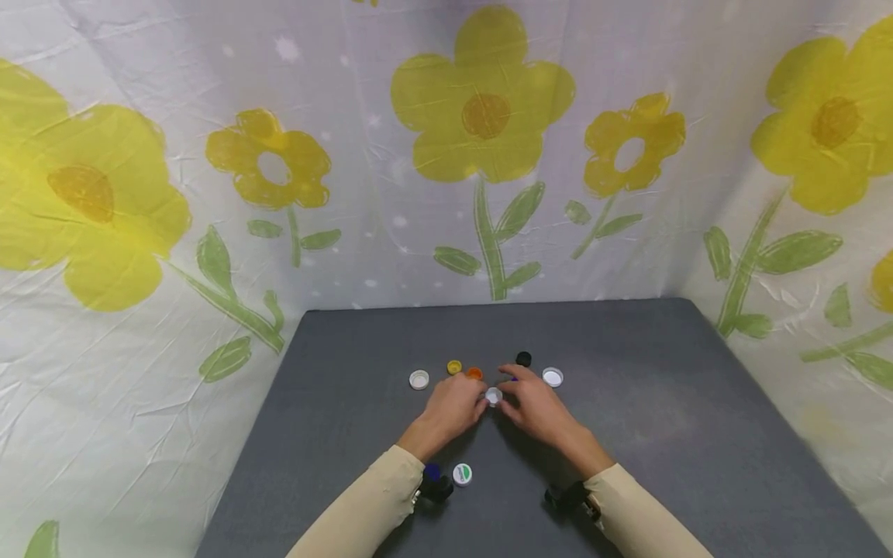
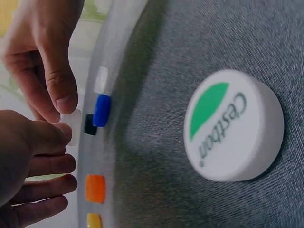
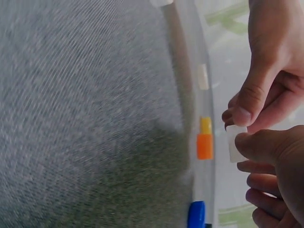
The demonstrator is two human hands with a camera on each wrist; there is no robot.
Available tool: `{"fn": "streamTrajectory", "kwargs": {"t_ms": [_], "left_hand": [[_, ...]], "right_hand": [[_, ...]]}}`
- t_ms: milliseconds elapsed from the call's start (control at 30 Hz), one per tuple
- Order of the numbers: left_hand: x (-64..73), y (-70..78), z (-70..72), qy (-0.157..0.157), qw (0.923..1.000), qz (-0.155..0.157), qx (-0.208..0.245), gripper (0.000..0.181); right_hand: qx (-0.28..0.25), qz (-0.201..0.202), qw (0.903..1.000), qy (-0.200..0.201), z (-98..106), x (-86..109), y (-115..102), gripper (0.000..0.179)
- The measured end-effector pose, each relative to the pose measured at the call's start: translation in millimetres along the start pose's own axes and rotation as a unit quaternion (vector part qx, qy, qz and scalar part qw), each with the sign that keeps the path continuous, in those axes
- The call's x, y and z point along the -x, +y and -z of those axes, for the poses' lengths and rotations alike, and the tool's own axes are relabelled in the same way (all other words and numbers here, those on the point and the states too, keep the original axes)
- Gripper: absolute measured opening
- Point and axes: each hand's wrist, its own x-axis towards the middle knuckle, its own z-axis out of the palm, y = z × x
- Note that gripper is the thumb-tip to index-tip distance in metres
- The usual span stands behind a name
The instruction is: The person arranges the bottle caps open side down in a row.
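Thumb and fingers of both hands pinch one small translucent white bottle cap point(image 1: 494, 397) from opposite sides. My left hand point(image 1: 453, 404) holds its left edge and my right hand point(image 1: 537, 407) its right edge. Both wrist views show the cap held upright between the thumbs, raised above the table. Just beyond the left hand are an orange cap point(image 1: 474, 373) and a yellow cap point(image 1: 454, 366). A blue cap point(image 2: 101, 110) lies by the right hand, mostly covered by its fingers in the head view. Behind it is a black cap point(image 1: 523, 358).
White caps lie to the left point(image 1: 418, 379) and right point(image 1: 553, 377) of the hands on the dark grey table point(image 1: 663, 449). Closer in, a white cap with a green logo point(image 1: 463, 474) sits beside a dark blue cap point(image 1: 432, 471) near the left wrist. A flowered curtain hangs behind.
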Motion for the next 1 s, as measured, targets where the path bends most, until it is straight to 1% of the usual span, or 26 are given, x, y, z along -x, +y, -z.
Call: {"fn": "streamTrajectory", "kwargs": {"t_ms": [100, 200, 433, 567, 667, 767, 867, 933, 1000], "left_hand": [[2.6, -0.2, 5.7, 0.01, 0.9998, -0.009, 0.015, 0.011], [4.9, 0.6, 12.0, 0.015, 0.9994, -0.019, 0.025, 0.008], [13.6, 4.0, 30.4, 0.03, 0.9981, -0.048, 0.022, 0.014], [22.4, 6.4, 41.9, 0.056, 0.9964, -0.062, 0.019, 0.024], [27.2, 8.3, 48.6, 0.08, 0.9936, -0.077, 0.017, 0.029], [29.8, 9.8, 52.1, 0.098, 0.9899, -0.101, 0.019, 0.029], [31.6, 10.6, 52.3, 0.109, 0.9862, -0.122, 0.024, 0.027], [32.2, 11.1, 51.6, 0.114, 0.9842, -0.133, 0.028, 0.025], [32.6, 11.2, 50.7, 0.117, 0.9832, -0.136, 0.034, 0.022]], "right_hand": [[-0.009, -0.013, 0.9999, 0.003, 5.7, 1.7, -4.4, 0.021], [-0.017, -0.016, 0.9997, 0.01, 11.6, 2.5, -8.4, 0.021], [-0.022, -0.023, 0.9994, 0.012, 24.4, 5.0, -16.6, 0.022], [-0.029, -0.023, 0.9991, 0.021, 31.0, 7.5, -20.5, 0.021], [-0.04, -0.029, 0.9984, 0.026, 34.9, 9.1, -22.5, 0.019], [-0.054, -0.044, 0.9974, 0.019, 37.1, 10.6, -23.6, 0.019], [-0.078, -0.059, 0.9952, 0.003, 38.0, 12.5, -23.8, 0.017], [-0.097, -0.064, 0.9932, -0.004, 38.4, 13.9, -23.6, 0.016], [-0.116, -0.065, 0.9911, -0.007, 38.9, 15.5, -23.2, 0.017]]}}
